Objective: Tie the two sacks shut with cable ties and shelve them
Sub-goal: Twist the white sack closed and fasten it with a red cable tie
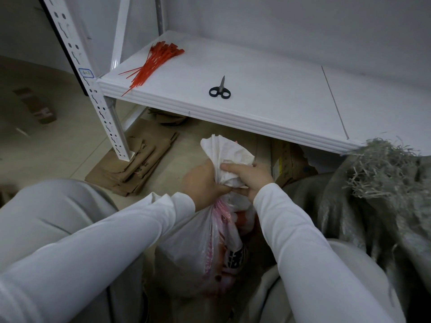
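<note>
Sack (186, 248), white with red print, stands on the floor close in front of the person. Its neck is gathered; loose mouth flares above the grip, just below the shelf (268, 101) front edge. Left hand (201, 180) is wrapped round the neck from the left, fingers curled tight. Right hand (250, 177) clasps the same neck from the right, thumb laid across the fabric. No tie on the neck.

Grey sack (349, 206) slumps at right, open, its frayed mouth reaching the shelf's front edge. Red cable ties (154, 64) lie at the shelf's left end, tips overhanging the edge. Scissors (220, 90) lie near the front edge, well apart from the ties; bare board extends to their right. Flattened cardboard (133, 164) lies round the upright's (93, 89) foot.
</note>
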The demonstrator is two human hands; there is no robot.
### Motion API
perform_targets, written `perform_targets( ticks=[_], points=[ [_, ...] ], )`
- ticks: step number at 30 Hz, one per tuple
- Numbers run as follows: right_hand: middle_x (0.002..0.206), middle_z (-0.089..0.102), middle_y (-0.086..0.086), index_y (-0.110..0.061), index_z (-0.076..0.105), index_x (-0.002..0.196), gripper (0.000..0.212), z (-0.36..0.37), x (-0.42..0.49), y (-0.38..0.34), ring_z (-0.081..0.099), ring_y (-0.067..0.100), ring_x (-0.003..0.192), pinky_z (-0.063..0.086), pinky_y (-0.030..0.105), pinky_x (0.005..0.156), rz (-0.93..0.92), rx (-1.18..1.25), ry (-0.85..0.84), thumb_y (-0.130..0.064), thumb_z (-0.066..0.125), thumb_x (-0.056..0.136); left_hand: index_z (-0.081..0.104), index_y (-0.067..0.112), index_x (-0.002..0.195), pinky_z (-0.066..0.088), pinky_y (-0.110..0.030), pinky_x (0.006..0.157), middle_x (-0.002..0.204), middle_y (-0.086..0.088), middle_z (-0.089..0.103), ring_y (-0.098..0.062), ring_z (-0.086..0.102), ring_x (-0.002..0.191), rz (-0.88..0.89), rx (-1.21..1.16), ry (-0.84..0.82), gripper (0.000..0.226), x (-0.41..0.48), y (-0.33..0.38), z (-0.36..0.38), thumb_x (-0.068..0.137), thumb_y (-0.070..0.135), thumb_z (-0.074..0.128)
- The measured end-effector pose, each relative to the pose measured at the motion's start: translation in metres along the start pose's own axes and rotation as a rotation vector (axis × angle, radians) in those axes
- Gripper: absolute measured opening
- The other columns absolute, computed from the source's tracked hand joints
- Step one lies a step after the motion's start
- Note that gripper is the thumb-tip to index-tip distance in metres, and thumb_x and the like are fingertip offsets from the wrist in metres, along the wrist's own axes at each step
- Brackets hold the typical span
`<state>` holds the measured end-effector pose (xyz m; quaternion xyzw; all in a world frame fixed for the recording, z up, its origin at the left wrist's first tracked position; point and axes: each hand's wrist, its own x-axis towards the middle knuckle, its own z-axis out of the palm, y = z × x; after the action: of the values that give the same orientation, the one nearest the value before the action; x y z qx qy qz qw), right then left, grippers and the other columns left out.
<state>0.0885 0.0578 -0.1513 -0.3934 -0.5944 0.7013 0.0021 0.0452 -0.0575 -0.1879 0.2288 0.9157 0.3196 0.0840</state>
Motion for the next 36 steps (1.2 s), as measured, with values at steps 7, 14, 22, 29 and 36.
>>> perform_targets(
  ticks=[7, 14, 22, 29, 36],
  points=[
    [0.108, 0.068, 0.005, -0.013, 0.062, 0.116, 0.052, 0.004, 0.002, -0.002, 0.067, 0.023, 0.090, 0.061, 0.034, 0.063, -0.072, -0.028, -0.025, -0.009, 0.084, 0.069, 0.045, 0.012, 0.128, 0.050, -0.031, 0.072, 0.105, -0.004, 0.066, -0.023, 0.065, 0.093, 0.021, 0.027, 0.040, 0.073, 0.004, -0.007, 0.007, 0.073, 0.052, 0.071],
    [0.101, 0.071, 0.009, -0.018, 0.065, 0.091, 0.047, 0.005, 0.019, 0.009, 0.068, 0.033, 0.089, 0.058, 0.050, 0.080, -0.057, -0.040, 0.158, -0.016, 0.085, 0.049, 0.047, 0.015, 0.133, 0.045, -0.026, 0.086, 0.120, -0.004, 0.063, -0.018, 0.059, 0.107, 0.139, -0.205, -0.283, 0.062, 0.012, 0.000, 0.001, 0.080, 0.035, 0.073],
    [0.097, 0.069, 0.008, -0.020, 0.062, 0.079, 0.027, 0.004, 0.014, 0.001, 0.066, 0.028, 0.089, 0.060, 0.044, 0.077, -0.170, -0.142, 0.256, -0.008, 0.083, 0.067, 0.049, 0.014, 0.127, 0.048, -0.023, 0.086, 0.117, 0.001, 0.059, -0.012, 0.058, 0.105, 0.125, -0.142, -0.064, 0.088, 0.018, -0.004, -0.003, 0.058, 0.066, 0.066],
    [0.082, 0.071, -0.002, -0.023, 0.068, 0.077, 0.009, 0.013, 0.009, -0.005, 0.068, 0.017, 0.079, 0.060, 0.038, 0.079, -0.309, -0.308, 0.186, -0.018, 0.076, 0.075, 0.041, 0.015, 0.126, 0.047, -0.027, 0.086, 0.110, 0.000, 0.045, -0.015, 0.047, 0.101, 0.234, -0.055, -0.026, 0.084, -0.004, 0.001, -0.002, 0.056, 0.042, 0.080],
    [0.087, 0.066, -0.006, -0.021, 0.062, 0.099, 0.036, 0.015, 0.008, -0.014, 0.064, 0.016, 0.086, 0.055, 0.037, 0.089, -0.249, -0.381, 0.045, -0.017, 0.081, 0.069, 0.055, 0.013, 0.114, 0.054, -0.038, 0.084, 0.107, -0.004, 0.061, -0.020, 0.060, 0.094, 0.164, -0.186, -0.208, 0.064, 0.011, 0.001, -0.027, 0.058, 0.025, 0.084]
  ],
)
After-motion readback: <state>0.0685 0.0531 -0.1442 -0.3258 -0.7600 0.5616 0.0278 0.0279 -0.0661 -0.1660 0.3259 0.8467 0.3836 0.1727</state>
